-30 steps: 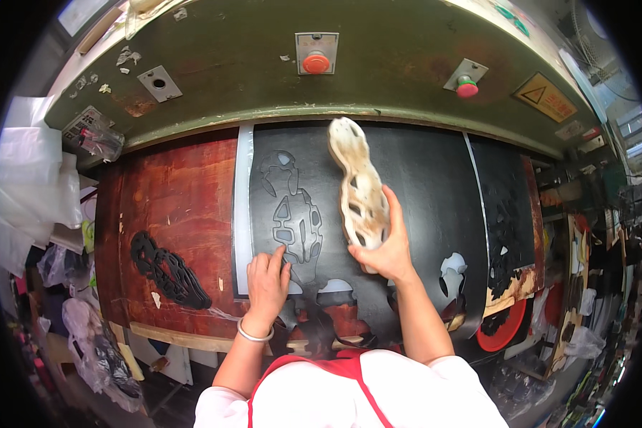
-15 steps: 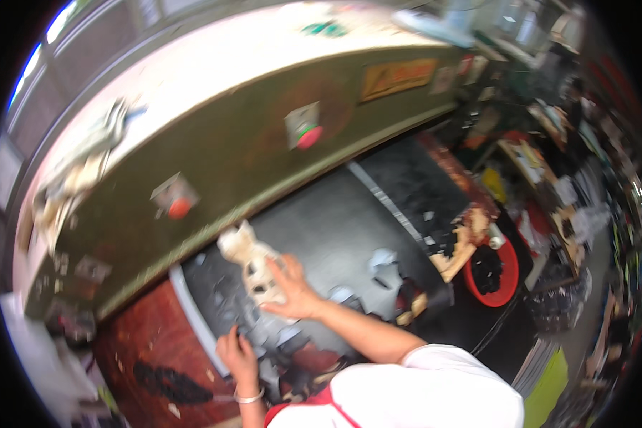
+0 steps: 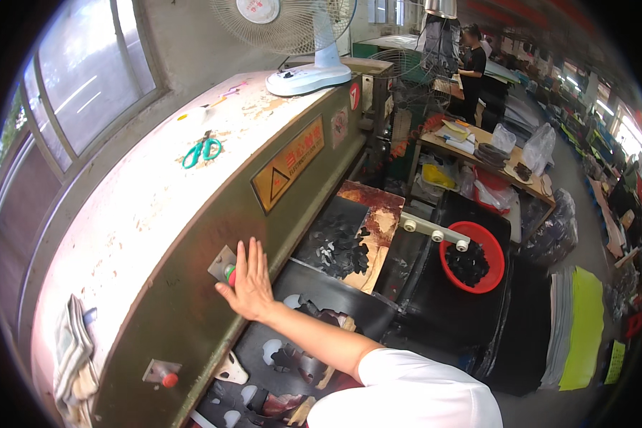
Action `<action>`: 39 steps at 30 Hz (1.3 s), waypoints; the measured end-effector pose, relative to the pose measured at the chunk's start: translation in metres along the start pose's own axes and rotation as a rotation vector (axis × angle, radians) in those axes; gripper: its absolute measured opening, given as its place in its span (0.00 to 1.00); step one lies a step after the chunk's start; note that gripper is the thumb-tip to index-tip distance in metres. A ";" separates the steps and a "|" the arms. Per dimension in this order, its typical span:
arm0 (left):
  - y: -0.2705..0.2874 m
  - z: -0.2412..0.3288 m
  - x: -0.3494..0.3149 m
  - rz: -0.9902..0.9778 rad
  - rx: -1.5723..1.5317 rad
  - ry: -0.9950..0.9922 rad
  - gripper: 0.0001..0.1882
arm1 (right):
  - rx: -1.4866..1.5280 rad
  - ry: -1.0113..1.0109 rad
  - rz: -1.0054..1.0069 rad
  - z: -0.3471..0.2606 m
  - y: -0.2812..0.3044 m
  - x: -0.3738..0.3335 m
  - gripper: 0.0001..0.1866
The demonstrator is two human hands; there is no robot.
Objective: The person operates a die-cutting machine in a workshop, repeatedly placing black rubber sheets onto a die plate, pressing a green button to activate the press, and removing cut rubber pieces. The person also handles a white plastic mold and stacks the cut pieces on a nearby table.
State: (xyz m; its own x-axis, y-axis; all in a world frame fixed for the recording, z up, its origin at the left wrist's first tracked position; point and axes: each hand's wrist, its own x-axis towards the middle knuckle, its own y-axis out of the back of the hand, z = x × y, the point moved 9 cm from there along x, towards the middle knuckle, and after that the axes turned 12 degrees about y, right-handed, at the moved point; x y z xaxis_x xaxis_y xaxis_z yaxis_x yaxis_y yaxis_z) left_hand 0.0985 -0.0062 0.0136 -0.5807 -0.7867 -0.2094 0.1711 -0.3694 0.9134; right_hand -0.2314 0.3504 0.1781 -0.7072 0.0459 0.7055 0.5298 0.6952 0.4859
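Note:
My right hand (image 3: 251,287) lies against the front of a dark green machine beam (image 3: 214,246), fingers stretched out and nothing in its grasp. Partly behind its fingers is a green push button (image 3: 230,274) on a metal plate; whether it is pressed in I cannot tell. Lower on the beam sits a red button (image 3: 170,379). A cream-coloured piece with holes (image 3: 232,371) lies on the black bed, partly hidden by the beam's lower edge. Dark cut scraps (image 3: 285,358) and pale rounded pieces are strewn below my forearm. My left hand is out of view.
Small black cut pieces (image 3: 339,246) are heaped on a board beyond the hand. A red basin (image 3: 503,265) holds more black pieces. On the beam's top stand a fan (image 3: 308,80), green-handled scissors (image 3: 202,151) and folded cloth (image 3: 75,342). Another person (image 3: 472,68) stands far back.
My right hand has let go of the cream-coloured piece and moved up to the green button. My left hand has gone out of view. The view has swung, bringing in the fan and scissors.

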 end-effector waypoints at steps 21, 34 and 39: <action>0.016 0.028 0.036 0.261 -0.168 -0.267 0.21 | -0.107 -0.488 -0.080 0.201 0.072 -0.143 0.16; 0.045 -0.006 -0.058 0.377 -0.369 -0.275 0.21 | 0.233 -0.098 -0.092 0.040 0.064 -0.135 0.32; 0.007 0.043 -0.043 0.106 -0.482 -0.418 0.16 | 0.182 0.207 -0.896 -0.109 -0.047 -0.233 0.58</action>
State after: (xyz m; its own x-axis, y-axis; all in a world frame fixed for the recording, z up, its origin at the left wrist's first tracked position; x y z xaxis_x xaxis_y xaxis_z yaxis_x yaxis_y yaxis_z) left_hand 0.0903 0.0468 0.0441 -0.7854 -0.6081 0.1156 0.5262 -0.5576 0.6420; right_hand -0.0406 0.2288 0.0466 -0.7098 -0.6773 0.1935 -0.2661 0.5121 0.8167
